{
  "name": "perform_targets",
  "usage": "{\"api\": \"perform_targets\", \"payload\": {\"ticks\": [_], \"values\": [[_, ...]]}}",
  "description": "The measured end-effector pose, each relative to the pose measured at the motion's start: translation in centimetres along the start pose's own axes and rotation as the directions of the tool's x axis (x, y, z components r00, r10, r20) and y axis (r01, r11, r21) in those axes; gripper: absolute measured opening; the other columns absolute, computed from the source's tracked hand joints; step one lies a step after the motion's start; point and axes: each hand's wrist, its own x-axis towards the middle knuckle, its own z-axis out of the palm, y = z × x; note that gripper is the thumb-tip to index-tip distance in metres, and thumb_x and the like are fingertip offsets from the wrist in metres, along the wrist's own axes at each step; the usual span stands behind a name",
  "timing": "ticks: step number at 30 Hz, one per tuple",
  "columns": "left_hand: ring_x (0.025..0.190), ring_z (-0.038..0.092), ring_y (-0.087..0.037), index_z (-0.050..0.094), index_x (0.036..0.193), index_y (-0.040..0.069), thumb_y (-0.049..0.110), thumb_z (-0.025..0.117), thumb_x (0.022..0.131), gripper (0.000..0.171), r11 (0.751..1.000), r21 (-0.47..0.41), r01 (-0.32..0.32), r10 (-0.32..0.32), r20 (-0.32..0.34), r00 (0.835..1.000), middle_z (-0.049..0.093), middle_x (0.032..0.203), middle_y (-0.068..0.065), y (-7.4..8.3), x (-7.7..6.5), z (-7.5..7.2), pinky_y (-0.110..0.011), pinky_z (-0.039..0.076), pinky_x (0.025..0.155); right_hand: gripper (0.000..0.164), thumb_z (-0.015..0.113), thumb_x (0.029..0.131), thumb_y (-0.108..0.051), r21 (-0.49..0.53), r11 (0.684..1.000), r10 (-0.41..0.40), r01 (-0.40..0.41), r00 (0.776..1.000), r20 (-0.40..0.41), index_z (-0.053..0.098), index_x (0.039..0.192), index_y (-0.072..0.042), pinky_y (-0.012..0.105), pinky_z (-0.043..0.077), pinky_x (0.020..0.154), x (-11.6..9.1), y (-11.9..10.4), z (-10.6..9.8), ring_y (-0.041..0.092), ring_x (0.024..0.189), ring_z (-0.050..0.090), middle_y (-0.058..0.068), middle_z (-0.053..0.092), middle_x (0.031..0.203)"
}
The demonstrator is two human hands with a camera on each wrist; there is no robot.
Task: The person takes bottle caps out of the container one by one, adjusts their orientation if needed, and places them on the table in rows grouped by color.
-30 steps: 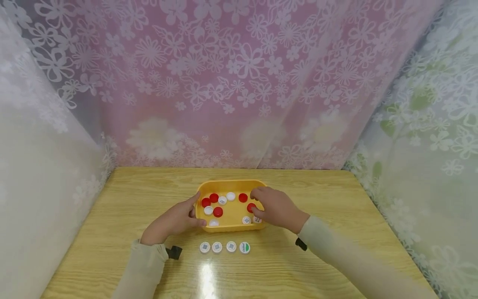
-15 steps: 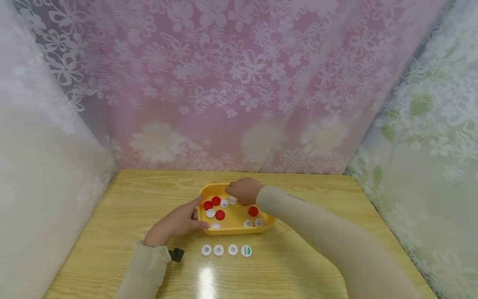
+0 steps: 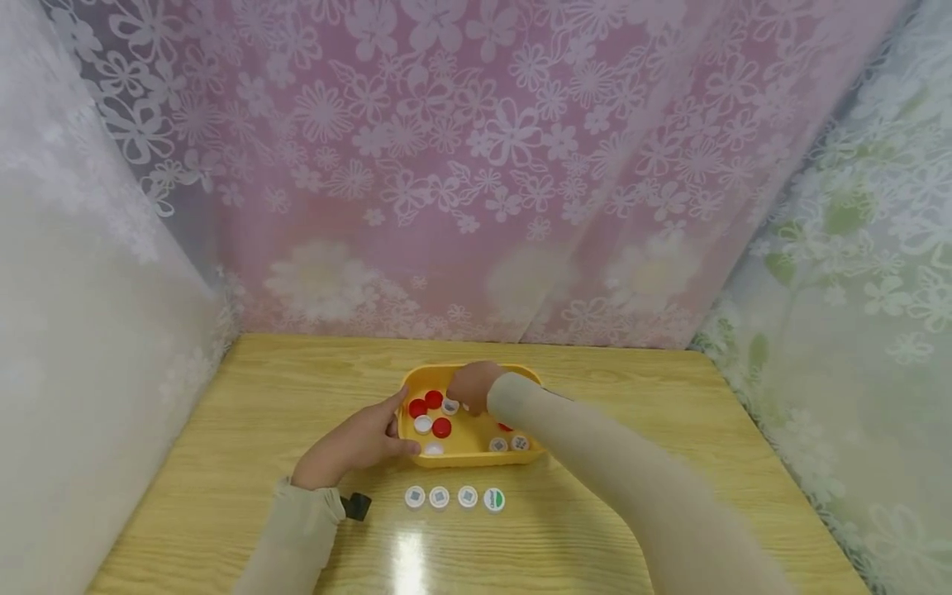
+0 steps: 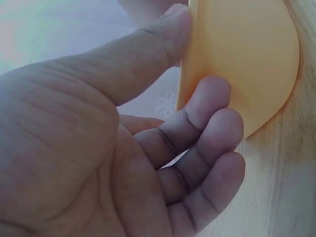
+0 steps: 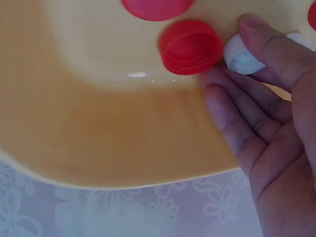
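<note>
A yellow tray [image 3: 476,460] holds several red and white bottle caps. My left hand [image 3: 357,446] grips its left end, the thumb at the rim and the curled fingers [image 4: 212,98] against the outer wall. Inside the tray, my right hand [image 3: 472,384] reaches down among the caps. In the right wrist view, its thumb and fingers close round a white bottle cap [image 5: 242,57], right beside a red cap [image 5: 191,48] with its hollow side showing. Another red cap [image 3: 442,427] and an upturned white cap [image 3: 422,424] lie nearby. The right sleeve hides part of the tray's right side.
In front of the tray, on the wooden table [image 3: 312,545], a row of white caps [image 3: 439,497] includes one with a green mark [image 3: 494,500]. Two printed caps [image 3: 498,445] lie in the tray's near right corner. A floral curtain [image 3: 446,207] hangs behind.
My right hand has moved left from the tray's right side to the caps near its middle. The left hand keeps its grip on the tray. The row in front stays as it was.
</note>
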Motion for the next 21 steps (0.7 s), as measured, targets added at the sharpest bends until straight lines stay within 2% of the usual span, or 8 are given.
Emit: {"api": "perform_targets", "payload": {"ticks": [10, 17, 21], "values": [[0.072, 0.049, -0.019, 0.024, 0.166, 0.013, 0.03, 0.085, 0.087, 0.101, 1.0, 0.004, 0.019, -0.019, 0.015, 1.0, 0.054, 0.081, -0.005, 0.2, 0.2, 0.1, -0.031, 0.04, 0.065, 0.018, 0.085, 0.088, -0.023, -0.026, 0.999, 0.024, -0.025, 1.0, -0.019, 0.076, 0.104, -0.024, 0.03, 0.056, 0.082, -0.2, -0.7, -0.3, 0.015, 0.077, 0.059, -0.009, 0.066, 0.084], [0.071, 0.048, -0.018, 0.025, 0.166, 0.013, 0.032, 0.085, 0.087, 0.101, 1.0, 0.025, 0.01, -0.01, 0.003, 1.0, 0.054, 0.08, -0.004, 0.1, 0.0, 0.0, -0.031, 0.04, 0.064, 0.02, 0.083, 0.09, -0.022, -0.045, 0.998, 0.039, -0.04, 0.999, -0.018, 0.075, 0.108, -0.024, 0.03, 0.056, 0.085, -0.5, -1.0, -1.1, 0.014, 0.08, 0.06, -0.007, 0.069, 0.092], [0.071, 0.048, -0.018, 0.025, 0.165, 0.011, 0.033, 0.085, 0.087, 0.101, 1.0, 0.022, 0.003, -0.003, 0.005, 1.0, 0.053, 0.08, -0.004, 0.2, 0.0, 0.0, -0.03, 0.039, 0.063, 0.017, 0.082, 0.091, -0.02, -0.038, 0.998, 0.052, -0.053, 0.998, -0.018, 0.075, 0.106, -0.024, 0.029, 0.056, 0.082, -0.8, -1.1, -1.3, 0.014, 0.079, 0.059, -0.007, 0.068, 0.091]]}}
